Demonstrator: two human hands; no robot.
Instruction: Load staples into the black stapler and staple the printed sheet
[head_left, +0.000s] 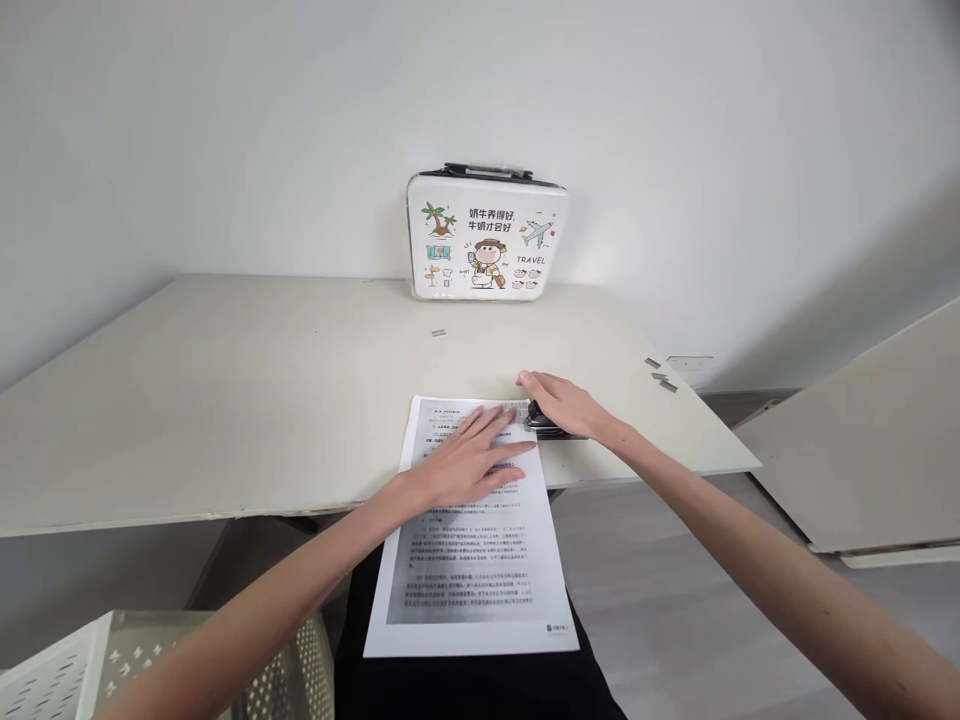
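A printed sheet of paper [469, 590] lies partly on the table, its lower part reaching past the near edge above my lap. My left hand [480, 455] rests flat on its upper half with the fingers spread. At the sheet's upper right edge sits a black stapler [551, 431], its jaw end over the paper. My right hand [568, 402] is closed over the stapler from above, hiding most of its top. Whether more sheets lie under the top one, I cannot tell.
A white cartoon-printed case [487, 240] stands against the wall at the back of the white table [247, 400]. One strip of staples [439, 332] lies before it; several more staple strips [660, 376] lie near the right edge. A white perforated basket [60, 670] is at lower left.
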